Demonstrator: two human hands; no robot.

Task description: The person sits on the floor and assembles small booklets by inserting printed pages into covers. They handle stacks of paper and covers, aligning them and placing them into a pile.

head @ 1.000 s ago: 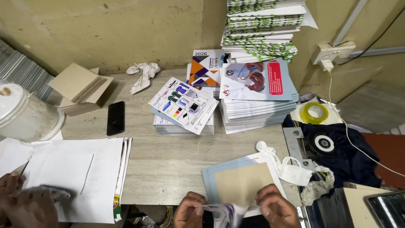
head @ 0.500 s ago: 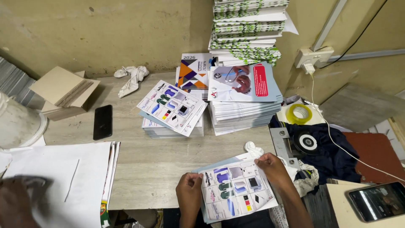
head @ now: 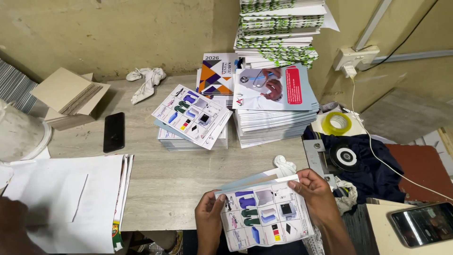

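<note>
Closest to the camera, both hands are on one printed leaflet (head: 265, 215), the sheet with a grid of little product pictures. The left hand (head: 209, 218) pinches its left edge, thumb on top and fingers curled under. The right hand (head: 317, 194) grips the top right corner, fingers closed over a couple of plainer sheets fanned out behind the leaflet. So both hands are closed on paper, held up at the near edge of the wooden table (head: 188, 165).

Taking the leaflet as the landmark: just beyond it a white rag (head: 284, 165) lies on the table. To its left sits a big pile of blank white sheets (head: 66, 198), with another person's hand just showing at the corner. Further back from the leaflet is a stack of matching leaflets (head: 192, 118), and beside that a taller stack with a stethoscope cover (head: 273, 89). A black phone (head: 113, 131) lies back-left, and a yellow tape roll (head: 338, 123) back-right.

What could go wrong, as I see it: the grip is only at the edges, so the sheets behind could slide out of line or drop. And that far stack against the wall (head: 278, 33) is tall and a bit ragged, so a bump could tip it.
</note>
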